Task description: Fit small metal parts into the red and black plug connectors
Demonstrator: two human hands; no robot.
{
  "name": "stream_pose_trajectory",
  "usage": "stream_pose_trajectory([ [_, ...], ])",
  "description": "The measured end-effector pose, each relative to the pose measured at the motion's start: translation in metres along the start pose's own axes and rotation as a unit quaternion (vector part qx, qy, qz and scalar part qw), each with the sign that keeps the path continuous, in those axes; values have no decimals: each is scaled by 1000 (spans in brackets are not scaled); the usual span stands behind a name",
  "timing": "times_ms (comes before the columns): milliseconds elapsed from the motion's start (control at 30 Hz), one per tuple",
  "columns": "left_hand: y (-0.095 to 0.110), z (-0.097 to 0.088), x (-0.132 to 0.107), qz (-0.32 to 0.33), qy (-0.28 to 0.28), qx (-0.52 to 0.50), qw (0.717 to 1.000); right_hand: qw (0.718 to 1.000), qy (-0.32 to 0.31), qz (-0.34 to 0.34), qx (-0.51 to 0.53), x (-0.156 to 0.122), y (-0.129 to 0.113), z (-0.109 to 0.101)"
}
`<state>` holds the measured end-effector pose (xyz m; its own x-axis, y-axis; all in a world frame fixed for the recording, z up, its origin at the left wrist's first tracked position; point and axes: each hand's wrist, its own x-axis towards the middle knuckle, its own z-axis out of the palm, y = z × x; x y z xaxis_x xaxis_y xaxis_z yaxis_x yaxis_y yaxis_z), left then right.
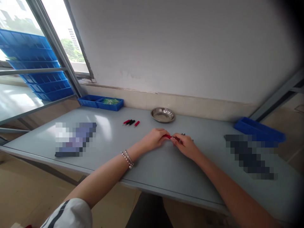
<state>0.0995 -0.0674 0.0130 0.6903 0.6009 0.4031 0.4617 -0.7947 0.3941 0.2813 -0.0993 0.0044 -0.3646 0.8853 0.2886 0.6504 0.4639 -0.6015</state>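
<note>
My left hand (156,139) is closed around a slim red rod (168,136), and its end pokes out toward the right. My right hand (186,145) meets it there, thumb and fingers pinched at the rod's tip. What the right fingers grip is too small to make out. Behind that hand, several small dark pieces (184,135) partly show on the table. Farther back and left lie similar small rods with thin tips: a red rod (137,123), black rods (130,122) and another red rod (126,121).
A round metal dish (163,117) stands near the wall. Blue bins (110,107) sit at the back left, one holding green-and-white packets. Another blue bin (258,129) is at the right, by a blurred dark object (249,158). A blurred bluish object (77,139) lies left. Stacked blue crates (47,72) fill a side shelf.
</note>
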Motion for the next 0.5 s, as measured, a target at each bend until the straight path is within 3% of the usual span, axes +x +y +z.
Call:
stream_pose_trajectory([
  [233, 0, 0, 1, 8, 15, -7, 1000, 1000, -10, 5, -5, 0, 3, 0],
  [500, 2, -1, 1, 5, 11, 7, 1000, 1000, 26, 11, 7, 1, 1, 1],
])
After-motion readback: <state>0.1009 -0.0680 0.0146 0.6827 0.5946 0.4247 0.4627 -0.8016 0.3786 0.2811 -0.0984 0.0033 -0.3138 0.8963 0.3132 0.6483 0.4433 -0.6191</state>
